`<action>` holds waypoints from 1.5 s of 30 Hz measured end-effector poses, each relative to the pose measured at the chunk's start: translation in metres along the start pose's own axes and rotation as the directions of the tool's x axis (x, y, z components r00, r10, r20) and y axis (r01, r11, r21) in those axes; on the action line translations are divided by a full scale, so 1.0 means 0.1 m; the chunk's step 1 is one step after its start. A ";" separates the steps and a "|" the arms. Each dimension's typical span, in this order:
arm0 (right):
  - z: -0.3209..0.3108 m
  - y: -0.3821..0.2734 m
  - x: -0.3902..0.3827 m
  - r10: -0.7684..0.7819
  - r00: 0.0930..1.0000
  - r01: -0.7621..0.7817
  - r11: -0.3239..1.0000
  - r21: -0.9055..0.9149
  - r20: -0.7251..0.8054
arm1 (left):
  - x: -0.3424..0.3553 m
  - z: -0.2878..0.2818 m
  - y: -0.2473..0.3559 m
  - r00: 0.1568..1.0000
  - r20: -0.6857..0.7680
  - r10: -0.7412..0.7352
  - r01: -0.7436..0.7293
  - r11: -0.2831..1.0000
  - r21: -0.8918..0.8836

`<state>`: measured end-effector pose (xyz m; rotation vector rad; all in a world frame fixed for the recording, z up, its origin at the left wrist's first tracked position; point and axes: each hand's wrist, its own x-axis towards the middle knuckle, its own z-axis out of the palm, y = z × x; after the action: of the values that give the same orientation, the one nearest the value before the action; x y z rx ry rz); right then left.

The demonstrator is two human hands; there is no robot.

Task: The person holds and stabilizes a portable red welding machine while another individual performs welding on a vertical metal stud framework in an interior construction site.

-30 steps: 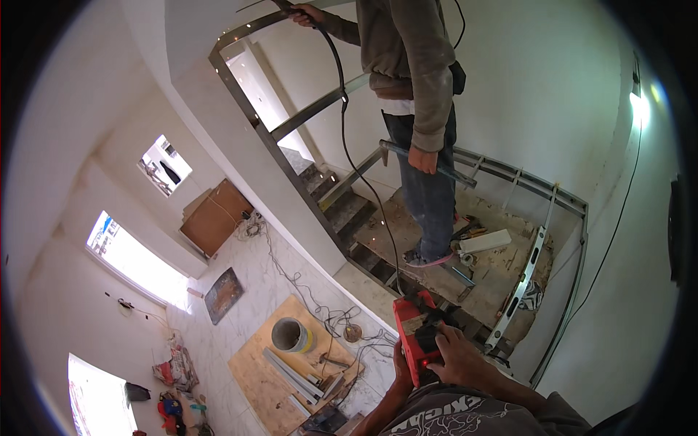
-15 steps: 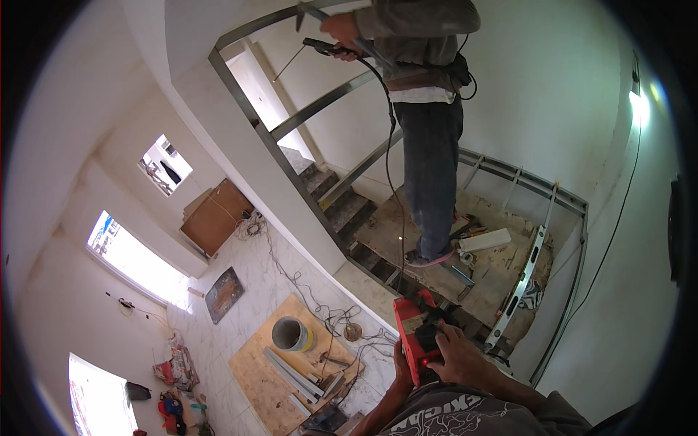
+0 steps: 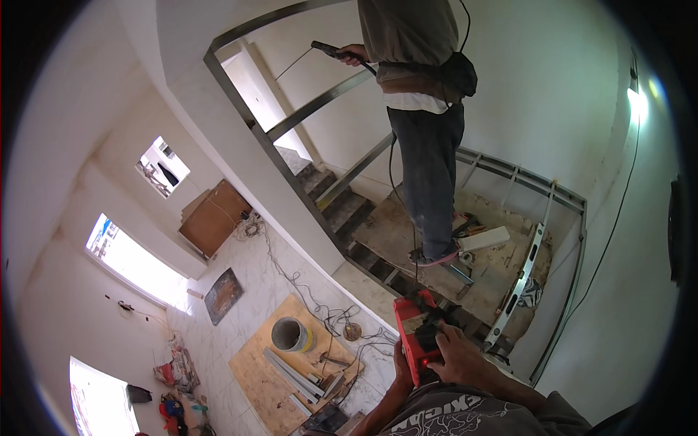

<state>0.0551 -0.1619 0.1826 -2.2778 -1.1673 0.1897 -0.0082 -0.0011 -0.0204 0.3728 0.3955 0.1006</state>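
Note:
A red welding machine [image 3: 411, 336] with black parts on its upper side is held close to my body at the lower middle. My left hand [image 3: 402, 365] wraps around its left side. On its right edge, my right hand [image 3: 459, 354] grips with fingers bent over the casing, near a small red light. A black cable [image 3: 393, 171] hangs from beside a co-worker down towards the machine. Standing above on the landing, the co-worker [image 3: 429, 160] holds an electrode holder [image 3: 329, 49] with a thin rod in it. The co-worker's other hand is hidden.
A steel frame [image 3: 309, 110] borders the stairs [image 3: 342, 207]. On the landing lie a long spirit level [image 3: 518, 287], a white box [image 3: 486, 239] and tools. Lower down, a bucket [image 3: 289, 336] and metal bars [image 3: 291, 374] rest on a wooden board [image 3: 251, 358]. Cables [image 3: 331, 317] tangle across the floor.
The co-worker has turned and straightened; the second hand, raised with a greyish tool, has gone out of sight. The hanging cable has shifted. My hands stay on the welding machine.

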 end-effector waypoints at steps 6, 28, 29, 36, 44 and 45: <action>0.01 -0.01 0.02 -0.002 1.000 0.002 1.000 0.015 0.009 | 0.05 -0.13 -0.01 0.998 -0.023 0.058 -0.057 0.998 0.040; 0.05 -0.05 0.05 -0.003 0.999 0.003 1.000 0.013 0.033 | 0.01 -0.09 0.01 0.995 -0.036 0.095 -0.093 0.994 0.056; 0.05 -0.05 0.05 -0.003 0.999 0.002 1.000 0.014 0.032 | 0.01 -0.10 0.01 0.995 -0.037 0.093 -0.091 0.994 0.056; 0.07 0.00 0.04 -0.011 0.999 0.010 1.000 0.025 0.032 | -0.08 0.03 0.03 0.977 0.032 0.209 -0.208 0.925 0.319; 0.05 -0.01 0.03 -0.010 0.999 0.009 1.000 0.018 0.031 | -0.08 0.07 0.03 0.974 0.046 0.221 -0.224 0.918 0.327; 0.04 -0.01 0.03 -0.003 0.999 0.002 1.000 0.016 0.037 | -0.08 0.08 0.03 0.982 0.028 0.185 -0.187 0.956 0.226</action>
<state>0.0545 -0.1568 0.1803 -2.2674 -1.1831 0.2400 -0.0126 -0.0022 -0.0100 0.6370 0.3657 0.2391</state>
